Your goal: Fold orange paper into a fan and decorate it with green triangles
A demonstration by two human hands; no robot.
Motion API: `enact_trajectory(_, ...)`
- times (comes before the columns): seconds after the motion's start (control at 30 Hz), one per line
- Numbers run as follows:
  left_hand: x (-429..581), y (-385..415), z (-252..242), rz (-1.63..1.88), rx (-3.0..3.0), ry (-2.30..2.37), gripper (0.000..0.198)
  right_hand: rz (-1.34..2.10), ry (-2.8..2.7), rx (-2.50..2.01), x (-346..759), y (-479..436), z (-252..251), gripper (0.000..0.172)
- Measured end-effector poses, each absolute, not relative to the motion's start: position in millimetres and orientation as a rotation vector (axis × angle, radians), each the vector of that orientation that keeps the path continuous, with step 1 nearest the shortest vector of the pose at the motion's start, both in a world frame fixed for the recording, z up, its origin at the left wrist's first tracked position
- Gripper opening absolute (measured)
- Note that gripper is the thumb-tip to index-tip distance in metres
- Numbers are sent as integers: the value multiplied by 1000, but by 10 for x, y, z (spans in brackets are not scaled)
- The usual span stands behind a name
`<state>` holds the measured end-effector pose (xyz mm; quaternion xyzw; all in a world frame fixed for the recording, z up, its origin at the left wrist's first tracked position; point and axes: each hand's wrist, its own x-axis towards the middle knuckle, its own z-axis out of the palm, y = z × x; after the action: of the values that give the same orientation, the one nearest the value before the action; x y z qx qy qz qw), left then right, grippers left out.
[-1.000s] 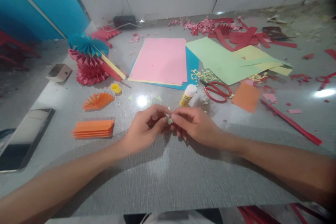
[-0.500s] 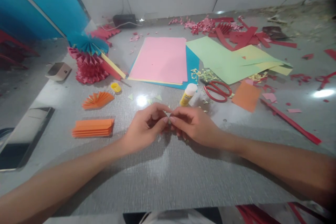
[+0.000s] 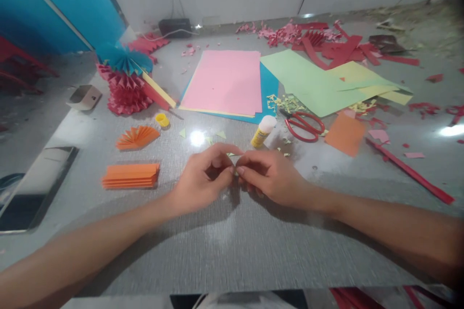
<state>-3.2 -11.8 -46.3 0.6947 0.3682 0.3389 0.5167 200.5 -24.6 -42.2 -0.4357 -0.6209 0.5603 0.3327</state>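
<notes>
Thumbs and fingers of my left hand (image 3: 205,174) and my right hand (image 3: 271,174) meet in a pinch above the front of the grey table. Between the fingertips a sliver of a small pale-green paper piece (image 3: 237,172) shows; the rest is hidden. Just behind my right hand stands a yellow glue stick (image 3: 261,134) with a white top. Small green paper scraps (image 3: 220,134) lie behind my left hand. Red-handled scissors (image 3: 304,126) rest behind and to the right. An orange pleated paper strip (image 3: 130,175) and an orange paper fan (image 3: 137,137) lie to the left.
Pink sheets (image 3: 228,82) lie over a blue one, beside green sheets (image 3: 308,79). An orange square (image 3: 346,134) and a red strip (image 3: 409,171) are at right. A yellow cap (image 3: 162,119), pleated paper decoration (image 3: 126,82) and phone (image 3: 36,190) are at left.
Both hands stay pinched together, with the fingertips slightly lower and closer to me. The whole view has shifted a little, so the table things appear slightly farther right.
</notes>
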Motion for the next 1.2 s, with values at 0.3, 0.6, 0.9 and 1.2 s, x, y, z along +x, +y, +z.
enact_trajectory(0.3, -21, -104, -461, 822, 1720, 918, 22, 1404, -1614, -1170, 2021, -263, -461, 15)
enact_trajectory(0.6, -42, -92, -445, 766, 1721, 836, 20, 1377, -1697, -1115, 2035, -264, -437, 15)
enact_trajectory(0.9, -25, -109, -419, 846, 1642, 849, 16, 1540, -1528, -1152, 2032, -238, -466, 13)
enact_trajectory(1.2, -19, -78, -428, 864, 1639, 867, 11, 1518, -1543, -1127, 2044, -256, -418, 18)
